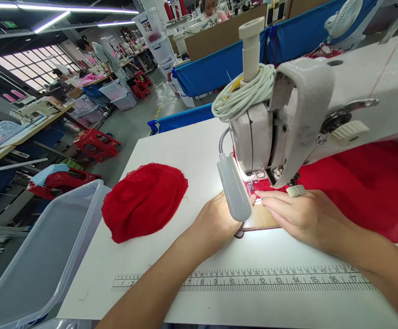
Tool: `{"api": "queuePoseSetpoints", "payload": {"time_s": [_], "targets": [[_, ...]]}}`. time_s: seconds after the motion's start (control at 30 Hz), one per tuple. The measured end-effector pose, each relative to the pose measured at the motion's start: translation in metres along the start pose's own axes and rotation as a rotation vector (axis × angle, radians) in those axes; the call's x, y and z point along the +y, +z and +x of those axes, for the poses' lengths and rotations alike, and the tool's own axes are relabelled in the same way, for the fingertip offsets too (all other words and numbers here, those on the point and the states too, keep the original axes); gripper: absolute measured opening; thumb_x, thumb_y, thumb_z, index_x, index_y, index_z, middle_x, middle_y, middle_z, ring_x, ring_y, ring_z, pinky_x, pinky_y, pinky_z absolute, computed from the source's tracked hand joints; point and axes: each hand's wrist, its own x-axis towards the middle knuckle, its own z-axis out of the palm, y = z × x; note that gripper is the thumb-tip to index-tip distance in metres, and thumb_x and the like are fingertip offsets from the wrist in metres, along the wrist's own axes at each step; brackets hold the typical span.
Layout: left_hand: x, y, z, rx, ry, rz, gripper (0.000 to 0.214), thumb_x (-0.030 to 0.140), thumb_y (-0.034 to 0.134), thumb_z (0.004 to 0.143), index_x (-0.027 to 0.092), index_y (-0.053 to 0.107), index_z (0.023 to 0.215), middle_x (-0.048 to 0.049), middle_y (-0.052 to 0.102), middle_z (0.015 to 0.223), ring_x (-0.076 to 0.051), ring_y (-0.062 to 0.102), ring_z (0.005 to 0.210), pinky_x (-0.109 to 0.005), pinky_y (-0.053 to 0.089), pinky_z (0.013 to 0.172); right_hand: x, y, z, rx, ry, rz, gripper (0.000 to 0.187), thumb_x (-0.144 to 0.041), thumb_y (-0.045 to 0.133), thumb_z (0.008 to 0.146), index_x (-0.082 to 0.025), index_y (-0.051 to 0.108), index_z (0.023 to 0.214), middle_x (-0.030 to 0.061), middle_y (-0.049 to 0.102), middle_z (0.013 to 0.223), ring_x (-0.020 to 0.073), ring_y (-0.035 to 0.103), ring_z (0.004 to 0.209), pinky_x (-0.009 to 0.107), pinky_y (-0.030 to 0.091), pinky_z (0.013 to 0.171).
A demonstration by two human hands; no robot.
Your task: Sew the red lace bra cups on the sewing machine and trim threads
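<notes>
A white sewing machine [305, 100] stands over the table, with red fabric [359, 183] under its head and spread out to the right. My right hand [301, 214] lies low beside the needle area, its fingers together and the tips pinching the fabric's edge near the presser foot [250, 187]. On the other side, my left hand [216, 224] rests by the metal plate [260, 218], with one fingertip showing near the same edge. A grey lamp head [235, 187] covers most of its fingers. A pile of red fabric pieces [146, 201] lies to the left.
A printed ruler [233, 281] runs along the table's front. At the left edge stands a translucent plastic bin [48, 246]. Coiled pale cable [247, 91] hangs round the machine's post. Red stools [96, 144], blue cloth panels [212, 68] and people at other machines are farther back.
</notes>
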Motion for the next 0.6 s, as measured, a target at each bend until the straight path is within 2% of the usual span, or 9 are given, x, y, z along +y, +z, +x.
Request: {"api": "queuePoseSetpoints", "payload": {"time_s": [0.17, 0.4, 0.6], "targets": [[0.0003, 0.0012, -0.0015, -0.013, -0.01, 0.015, 0.035, 0.017, 0.034, 0.097, 0.021, 0.059, 0.122, -0.0098, 0.066, 0.103, -0.024, 0.062, 0.092, -0.039, 0.054, 0.077, 0.0015, -0.0007, -0.0016, -0.028, -0.037, -0.033, 0.03, -0.006, 0.041, 0.087, -0.018, 0.069, 0.089, 0.0031, 0.068, 0.07, 0.0117, 0.05, 0.049, 0.029, 0.026, 0.046], [0.0007, 0.0036, -0.0021, 0.043, 0.086, 0.06, 0.038, 0.002, 0.034, 0.09, 0.011, 0.058, 0.118, -0.013, 0.065, 0.1, -0.024, 0.061, 0.094, -0.041, 0.054, 0.08, 0.0017, -0.0012, -0.0019, -0.015, -0.045, -0.02, 0.028, -0.006, 0.041, 0.087, -0.017, 0.067, 0.085, 0.0026, 0.068, 0.07, 0.011, 0.048, 0.048, 0.028, 0.026, 0.047], [0.0018, 0.0067, -0.0026, 0.054, 0.039, 0.02, 0.039, 0.003, 0.032, 0.089, 0.012, 0.058, 0.116, -0.0122, 0.065, 0.101, -0.024, 0.061, 0.094, -0.042, 0.055, 0.083, 0.0014, -0.0033, 0.0001, -0.024, -0.054, -0.045, 0.028, -0.006, 0.042, 0.087, -0.018, 0.061, 0.069, -0.0002, 0.061, 0.061, 0.0105, 0.039, 0.044, 0.029, 0.02, 0.045]]}}
